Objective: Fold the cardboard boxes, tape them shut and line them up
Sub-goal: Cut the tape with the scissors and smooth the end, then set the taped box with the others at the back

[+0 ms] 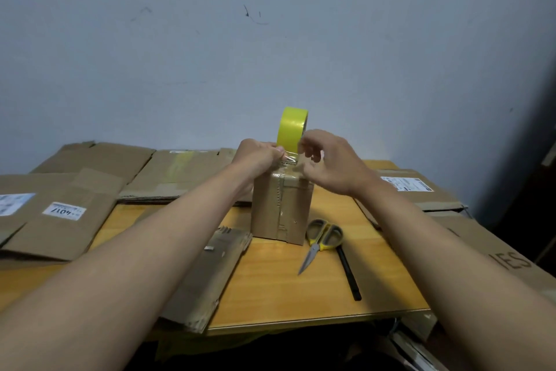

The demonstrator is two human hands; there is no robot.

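Against a scuffed pale wall, on a wooden table (pixel 301 289), the left hand (pixel 258 157) pinches the tape's free end on top of the box (pixel 281 208), while the right hand (pixel 328 163) grips the yellow tape roll (pixel 291 128) standing on edge. The box stands upright at mid-table, long axis vertical. Keeping the strip taut over the seam should prevent wrinkles. Scissors (pixel 320 239) lie beside; flattened cardboard (pixel 69 214) surrounds.

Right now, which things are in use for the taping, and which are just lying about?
In use: small cardboard box; yellow tape roll; left hand; right hand.
Lying about: scissors; black pen; flattened cardboard; folded cardboard stack.
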